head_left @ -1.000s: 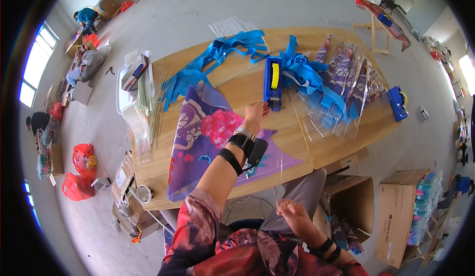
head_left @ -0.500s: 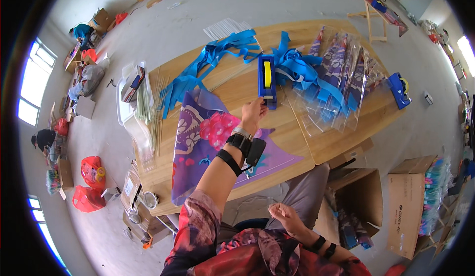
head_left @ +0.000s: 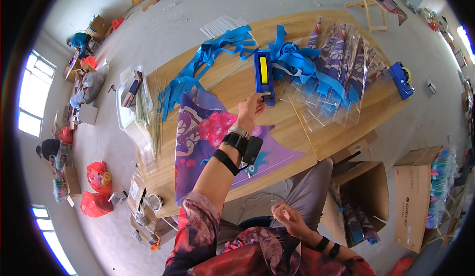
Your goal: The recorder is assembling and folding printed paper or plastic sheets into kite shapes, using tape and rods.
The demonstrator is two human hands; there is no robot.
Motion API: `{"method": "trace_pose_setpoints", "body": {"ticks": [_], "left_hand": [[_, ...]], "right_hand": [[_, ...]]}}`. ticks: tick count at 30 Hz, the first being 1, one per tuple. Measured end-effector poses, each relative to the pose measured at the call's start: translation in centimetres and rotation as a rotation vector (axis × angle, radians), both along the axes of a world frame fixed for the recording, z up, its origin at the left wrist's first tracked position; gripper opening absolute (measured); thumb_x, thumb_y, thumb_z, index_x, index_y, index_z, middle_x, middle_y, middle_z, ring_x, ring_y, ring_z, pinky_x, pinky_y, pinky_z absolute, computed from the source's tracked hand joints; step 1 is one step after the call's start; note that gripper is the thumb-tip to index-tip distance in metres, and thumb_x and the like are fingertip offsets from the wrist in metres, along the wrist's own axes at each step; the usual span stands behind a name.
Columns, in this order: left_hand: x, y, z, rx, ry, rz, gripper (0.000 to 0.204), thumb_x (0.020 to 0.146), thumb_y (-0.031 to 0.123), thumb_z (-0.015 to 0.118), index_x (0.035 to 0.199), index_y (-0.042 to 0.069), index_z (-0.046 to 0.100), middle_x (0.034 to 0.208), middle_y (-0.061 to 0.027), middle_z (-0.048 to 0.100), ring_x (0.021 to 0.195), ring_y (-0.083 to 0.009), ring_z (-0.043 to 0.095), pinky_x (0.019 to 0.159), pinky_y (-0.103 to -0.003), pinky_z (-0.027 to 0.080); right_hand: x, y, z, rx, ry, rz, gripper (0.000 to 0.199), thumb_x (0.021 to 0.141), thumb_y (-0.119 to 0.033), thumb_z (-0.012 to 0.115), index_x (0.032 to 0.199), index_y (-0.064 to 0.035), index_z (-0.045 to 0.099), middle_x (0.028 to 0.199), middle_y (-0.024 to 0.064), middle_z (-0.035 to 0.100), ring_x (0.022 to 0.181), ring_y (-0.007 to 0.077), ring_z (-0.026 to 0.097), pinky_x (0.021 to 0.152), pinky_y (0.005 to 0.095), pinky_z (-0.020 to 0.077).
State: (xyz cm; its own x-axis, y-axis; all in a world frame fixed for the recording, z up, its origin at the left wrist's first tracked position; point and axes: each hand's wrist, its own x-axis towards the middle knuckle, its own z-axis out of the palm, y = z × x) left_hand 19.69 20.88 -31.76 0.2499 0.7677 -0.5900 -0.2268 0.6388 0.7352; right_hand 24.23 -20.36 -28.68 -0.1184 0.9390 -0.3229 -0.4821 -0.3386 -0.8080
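My left hand [head_left: 250, 111] reaches over the table to the front end of a blue tape dispenser [head_left: 258, 78] with a yellow core. Its fingers are bent together at the cutter end; any tape between them is too fine to see. Under my left forearm lies a purple printed fabric sheet [head_left: 277, 150] with pink and teal patterns and a thin pale rod along its near edge. My right hand [head_left: 289, 218] is held above my lap, its fingers curled and thumb pressed to them; what they hold, if anything, cannot be made out.
Blue ribbons [head_left: 190, 80] lie behind and left of the dispenser. Clear-wrapped purple rolled pieces [head_left: 336, 58] are heaped at right, near a second blue dispenser [head_left: 402, 80]. Thin sticks [head_left: 144, 102] lie at left. Open cardboard boxes [head_left: 368, 184] stand right of my legs. Other people work far left.
The view has shifted slightly. My left hand stays at the dispenser's front end, its fingers a little more curled. My right hand has barely moved.
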Motion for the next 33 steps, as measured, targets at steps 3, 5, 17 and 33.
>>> {"method": "trace_pose_setpoints", "body": {"ticks": [3,5,17,33], "left_hand": [[0.4,-0.4,-0.3,0.078,0.027,-0.019,0.023,0.091,0.020,0.077,0.095,-0.001,0.067,0.089,-0.0115,0.070,0.085,-0.0217,0.072,0.081,-0.032,0.061],[0.5,-0.5,-0.8,0.138,0.028,-0.040,0.019,0.090,0.016,0.078,0.091,0.000,0.069,0.086,-0.0095,0.070,0.081,-0.0191,0.071,0.077,-0.030,0.061],[-1.3,-2.0,-1.0,0.461,0.396,0.119,0.006,0.091,0.008,0.074,0.087,0.004,0.072,0.080,-0.0012,0.070,0.070,-0.0088,0.064,0.061,-0.025,0.050],[-28.0,-21.5,4.6,0.347,-0.306,0.629,0.010,0.099,0.006,0.068,0.102,0.013,0.062,0.094,0.0009,0.066,0.086,-0.0122,0.063,0.082,-0.031,0.054]], "right_hand": [[-0.2,0.1,-0.9,-0.047,0.003,-0.009,0.004,0.105,-0.009,0.061,0.103,-0.0080,0.057,0.115,0.0029,0.055,0.109,0.0116,0.052,0.100,0.0291,0.0412],[-0.3,0.2,-1.3,-0.075,-0.003,-0.006,0.004,0.105,-0.009,0.061,0.104,-0.0074,0.058,0.115,0.0026,0.055,0.109,0.0111,0.052,0.100,0.0289,0.0410],[2.2,-0.6,-5.3,-0.174,-0.293,-0.027,0.017,0.100,-0.017,0.070,0.108,-0.0029,0.065,0.097,-0.0016,0.067,0.087,0.0072,0.061,0.077,0.0236,0.0499],[9.5,9.4,1.7,0.035,-0.877,0.338,0.014,0.092,-0.006,0.072,0.103,-0.0006,0.066,0.090,0.0038,0.070,0.083,0.0098,0.065,0.080,0.0270,0.0537]]}}
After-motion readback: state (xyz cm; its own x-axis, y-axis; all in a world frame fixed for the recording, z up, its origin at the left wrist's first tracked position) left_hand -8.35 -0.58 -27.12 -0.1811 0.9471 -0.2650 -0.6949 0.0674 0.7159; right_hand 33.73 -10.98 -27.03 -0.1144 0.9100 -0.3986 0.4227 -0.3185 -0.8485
